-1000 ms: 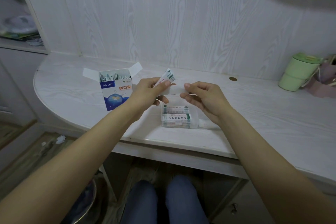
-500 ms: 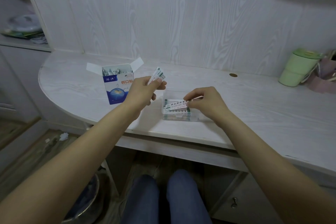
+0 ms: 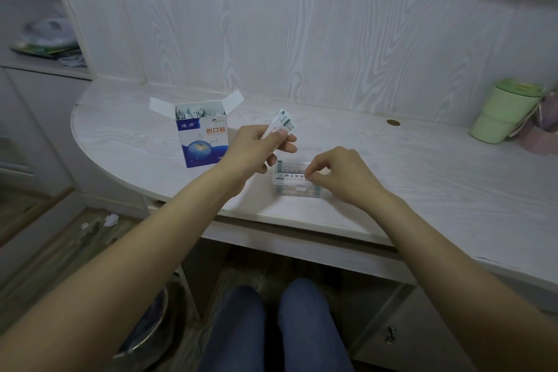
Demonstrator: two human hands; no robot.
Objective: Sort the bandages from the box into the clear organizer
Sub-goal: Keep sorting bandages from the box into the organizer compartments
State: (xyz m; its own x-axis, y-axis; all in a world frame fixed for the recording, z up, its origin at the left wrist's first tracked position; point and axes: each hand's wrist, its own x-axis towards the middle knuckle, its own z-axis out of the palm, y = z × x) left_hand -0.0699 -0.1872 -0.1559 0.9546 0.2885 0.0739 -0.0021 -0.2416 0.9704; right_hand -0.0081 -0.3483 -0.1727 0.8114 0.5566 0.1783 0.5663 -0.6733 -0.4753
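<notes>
Head view: the left hand (image 3: pixel 256 145) pinched a few bandages (image 3: pixel 282 124) above the desk (image 3: pixel 422 172); the right hand (image 3: pixel 338 172) apparently pinched one into the clear organizer (image 3: pixel 297 181). Light, flimsy strips, best held by their ends.

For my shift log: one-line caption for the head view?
Left hand holds spare bandages; right hand lays one in the clear organizer.

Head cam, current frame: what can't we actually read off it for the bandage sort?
- Right half of the clear plastic organizer: covered by the right hand.
- Count of wrapped bandage strips fanned in the left hand: they overlap, and the fingers hide their lower ends.
- How full the blue-and-white cardboard box is: only the strip tops show.
- Print on the strips: too small.
</notes>
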